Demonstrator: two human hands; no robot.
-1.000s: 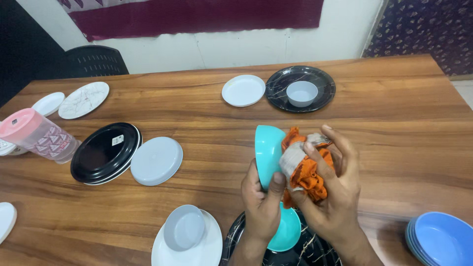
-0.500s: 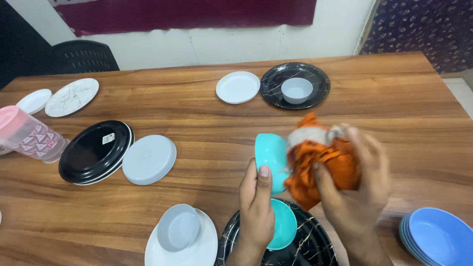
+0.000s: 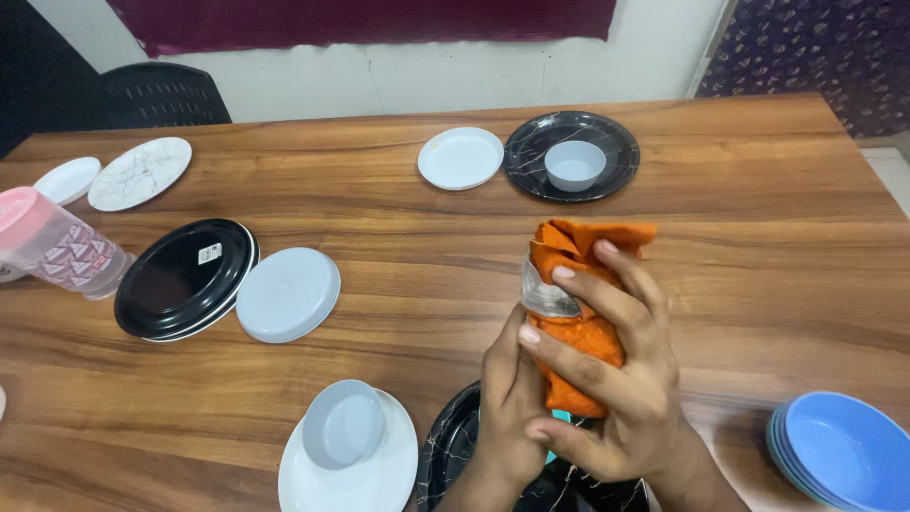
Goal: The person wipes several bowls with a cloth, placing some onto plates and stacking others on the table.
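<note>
Orange cloth [image 3: 580,327], soft and bunched, clenched in right hand [image 3: 607,398] above the counter [image 3: 758,246]; left hand [image 3: 507,417] pressed against it, grip unclear. Probably light, best gathered whole.

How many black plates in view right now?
3 visible. One far holding a grey bowl, one left topping what looks like a stack, so more may hide beneath, one near edge partly behind the hands.
</note>
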